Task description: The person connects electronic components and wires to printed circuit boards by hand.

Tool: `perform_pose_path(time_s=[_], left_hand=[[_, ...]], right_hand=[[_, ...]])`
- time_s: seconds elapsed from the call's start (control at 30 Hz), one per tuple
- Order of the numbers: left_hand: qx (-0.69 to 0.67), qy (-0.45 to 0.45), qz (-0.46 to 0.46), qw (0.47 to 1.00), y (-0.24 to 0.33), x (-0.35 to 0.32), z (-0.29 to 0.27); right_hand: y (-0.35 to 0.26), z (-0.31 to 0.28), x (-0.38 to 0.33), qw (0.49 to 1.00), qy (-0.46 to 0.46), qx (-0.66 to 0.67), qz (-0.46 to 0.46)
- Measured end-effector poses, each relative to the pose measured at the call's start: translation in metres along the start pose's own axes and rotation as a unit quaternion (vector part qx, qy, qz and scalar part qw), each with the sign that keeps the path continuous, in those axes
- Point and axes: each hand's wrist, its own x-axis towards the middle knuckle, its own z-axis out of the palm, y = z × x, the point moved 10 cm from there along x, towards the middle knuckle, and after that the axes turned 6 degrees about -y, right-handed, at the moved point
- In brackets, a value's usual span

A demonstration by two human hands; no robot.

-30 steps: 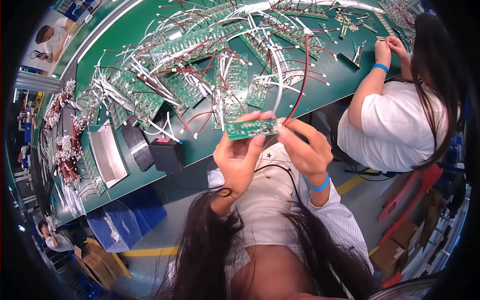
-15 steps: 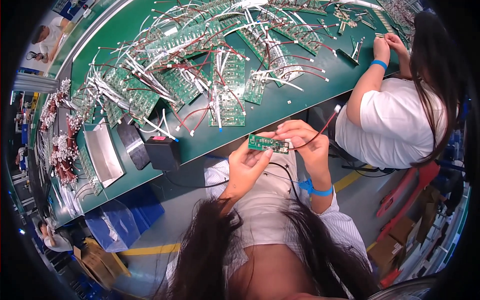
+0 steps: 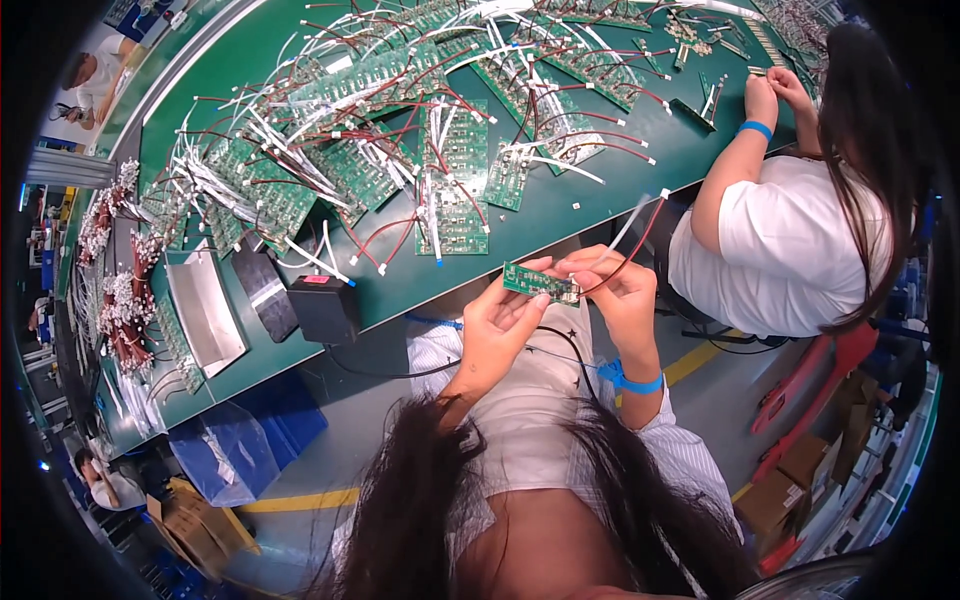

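Left hand grip: fingertips pinch the left end of a small green circuit board, held above the lap, just off the near edge of the tabletop. Right hand grip: fingers closed on the board's right end, where a red wire and a white wire leave it and arc up toward the far right. Blue wristband on the right wrist.

Tabletop is green, far side of the hands. Nearest on it: a black box with a red label on top, left of the hands. Left of that, a dark flat plate and a shallow metal tray. Further out: a spread of green circuit boards with red and white leads covers the middle and far part.

Right: a second person in a white shirt, hands on small parts at the far right edge. Near right, on the floor: brown cardboard boxes.
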Motion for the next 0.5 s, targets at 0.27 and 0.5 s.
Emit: perform_pose_path(time_s=[0.27, 0.5], left_hand=[[0.013, -0.002, -0.002, 1.000, 0.004, 0.002, -0.002], [0.018, 0.043, -0.003, 0.999, 0.005, 0.004, -0.009]], right_hand=[[-0.004, -0.009, 0.002, 0.999, 0.038, 0.019, 0.015], [-0.006, -0.006, 0.003, 0.999, 0.005, 0.051, 0.006]])
